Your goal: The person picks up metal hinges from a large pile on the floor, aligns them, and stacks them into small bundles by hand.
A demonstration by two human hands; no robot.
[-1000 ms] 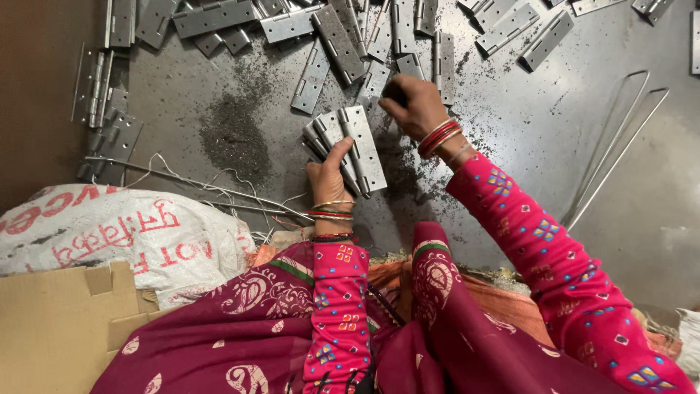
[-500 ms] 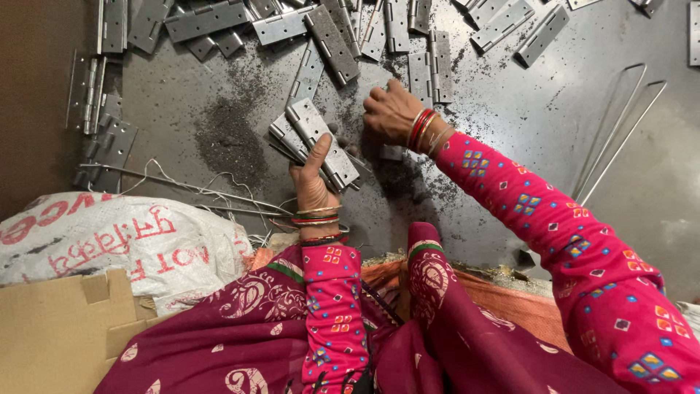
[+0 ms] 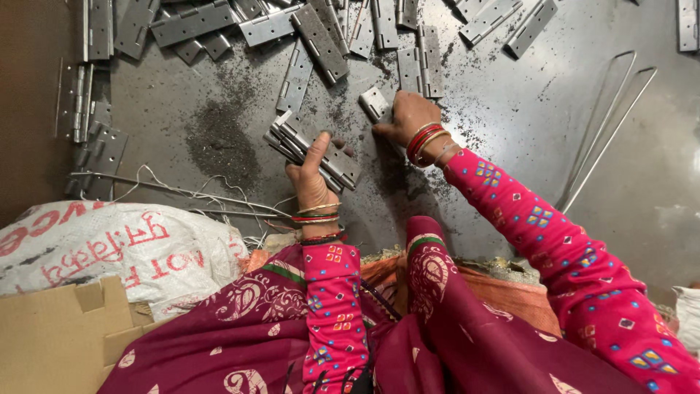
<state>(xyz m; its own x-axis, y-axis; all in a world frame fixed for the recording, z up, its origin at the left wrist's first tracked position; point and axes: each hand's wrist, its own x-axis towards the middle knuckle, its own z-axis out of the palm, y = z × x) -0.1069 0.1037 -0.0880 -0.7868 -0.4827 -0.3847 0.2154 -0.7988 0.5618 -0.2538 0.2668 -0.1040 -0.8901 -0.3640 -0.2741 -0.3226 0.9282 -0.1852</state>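
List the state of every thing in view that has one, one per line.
left hand: closed around a stack of hinges.
stack of hinges: folded flat, held tilted above the floor.
right hand: resting on a single hinge.
single hinge: flat on the floor.
loose hinges: scattered, lying flat.
white sack: slumped on its side.
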